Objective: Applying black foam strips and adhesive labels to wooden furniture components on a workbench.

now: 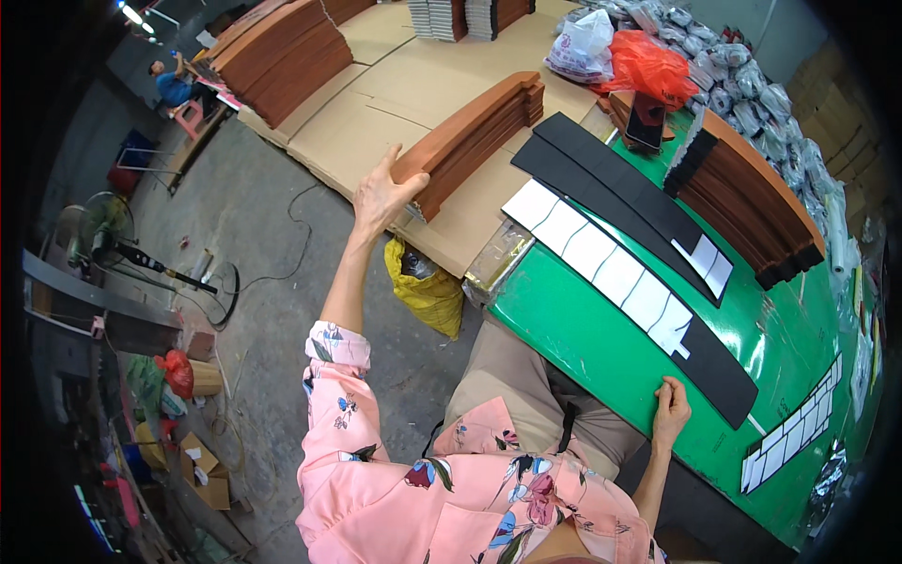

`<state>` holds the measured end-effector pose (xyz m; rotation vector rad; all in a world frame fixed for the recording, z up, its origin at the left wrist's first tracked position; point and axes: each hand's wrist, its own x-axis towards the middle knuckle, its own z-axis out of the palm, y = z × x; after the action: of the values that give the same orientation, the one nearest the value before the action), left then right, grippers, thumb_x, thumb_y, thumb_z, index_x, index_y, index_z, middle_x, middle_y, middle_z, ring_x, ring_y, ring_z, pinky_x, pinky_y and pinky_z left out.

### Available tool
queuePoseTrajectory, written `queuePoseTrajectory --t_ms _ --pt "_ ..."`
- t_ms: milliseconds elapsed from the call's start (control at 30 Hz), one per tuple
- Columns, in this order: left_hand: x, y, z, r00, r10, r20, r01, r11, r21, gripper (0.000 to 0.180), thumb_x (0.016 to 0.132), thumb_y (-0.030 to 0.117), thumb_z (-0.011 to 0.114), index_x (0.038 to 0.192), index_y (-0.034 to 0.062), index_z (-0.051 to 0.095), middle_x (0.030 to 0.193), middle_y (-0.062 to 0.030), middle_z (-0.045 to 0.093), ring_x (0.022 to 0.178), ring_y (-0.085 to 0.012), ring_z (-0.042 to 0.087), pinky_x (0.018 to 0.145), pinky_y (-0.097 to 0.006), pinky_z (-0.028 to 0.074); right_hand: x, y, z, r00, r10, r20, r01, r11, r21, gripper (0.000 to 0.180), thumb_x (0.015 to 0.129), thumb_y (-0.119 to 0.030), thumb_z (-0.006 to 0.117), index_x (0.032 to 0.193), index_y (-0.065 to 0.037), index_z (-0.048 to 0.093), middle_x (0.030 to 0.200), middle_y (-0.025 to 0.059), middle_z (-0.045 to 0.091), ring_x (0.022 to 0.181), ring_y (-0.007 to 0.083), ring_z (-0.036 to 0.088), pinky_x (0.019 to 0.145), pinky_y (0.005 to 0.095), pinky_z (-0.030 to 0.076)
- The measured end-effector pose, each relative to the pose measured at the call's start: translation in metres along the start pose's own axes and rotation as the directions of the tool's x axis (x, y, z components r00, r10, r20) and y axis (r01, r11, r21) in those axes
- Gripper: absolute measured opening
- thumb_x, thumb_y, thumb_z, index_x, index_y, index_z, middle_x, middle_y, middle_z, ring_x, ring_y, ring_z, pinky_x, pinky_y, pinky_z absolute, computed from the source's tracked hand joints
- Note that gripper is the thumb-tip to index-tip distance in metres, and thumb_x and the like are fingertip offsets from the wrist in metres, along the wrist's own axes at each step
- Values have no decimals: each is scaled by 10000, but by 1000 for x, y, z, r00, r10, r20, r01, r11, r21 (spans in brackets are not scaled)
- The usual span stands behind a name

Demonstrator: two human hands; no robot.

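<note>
My left hand (pixel 381 193) reaches out over the cardboard and straddles the near end of a curved stack of brown strips (pixel 479 127). Its thumb lies over one side, the fingers along the other; some fingers are hidden. By the green table's near edge, my right hand (pixel 671 412) has its fingers curled in, with nothing visible in them. Beyond it lies a long black curved strip (pixel 719 371) partly covered with white pieces (pixel 601 258). Two black strips (pixel 601 174) lie behind, one with a white piece (pixel 705 263) at its end.
A second brown stack (pixel 747 197) stands on the green table (pixel 554 301), near a phone (pixel 645 122). Larger stacks (pixel 282 61) stand on the cardboard (pixel 395 80). Bagged parts (pixel 742 80) are heaped behind. A yellow sack (pixel 423 287) and a fan (pixel 103 230) stand on the floor.
</note>
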<state>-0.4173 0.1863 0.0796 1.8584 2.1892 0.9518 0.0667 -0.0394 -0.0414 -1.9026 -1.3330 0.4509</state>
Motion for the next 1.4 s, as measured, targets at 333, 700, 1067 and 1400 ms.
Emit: queuePoseTrajectory --t_ms 333,700,1067,1400 --pt "-83 22 11 900 68 431 347 488 -801 668 762 515 575 1179 -7 566 956 -45 607 848 -108 538 736 -243 402 -1 -77 19 955 -292 -57 297 949 105 195 805 -26 600 999 -21 618 947 127 628 862 269 602 759 348 468" --pt "-145 132 86 282 456 844 258 811 -525 456 754 304 563 1063 -30 597 964 -90 606 903 -169 532 813 -286 416 -17 -70 -18 840 -541 53 492 716 -496 346 691 -180 727 1011 -96 629 1043 56 599 973 235 563 917 477 394" --pt "-160 142 135 534 532 657 139 711 -689 420 815 195 651 1176 18 529 1092 -108 582 1004 -169 539 893 -291 417 12 -41 -36 889 -456 33 437 825 -358 248 736 -161 689 948 -48 626 890 79 628 787 240 601 705 348 467" --pt "-202 124 165 767 339 545 236 641 -731 348 767 50 697 1093 32 577 972 -27 583 868 -99 538 766 -230 441 90 5 -45 867 -345 360 440 869 -228 241 741 -131 675 968 -67 627 892 64 596 806 274 589 689 372 475"
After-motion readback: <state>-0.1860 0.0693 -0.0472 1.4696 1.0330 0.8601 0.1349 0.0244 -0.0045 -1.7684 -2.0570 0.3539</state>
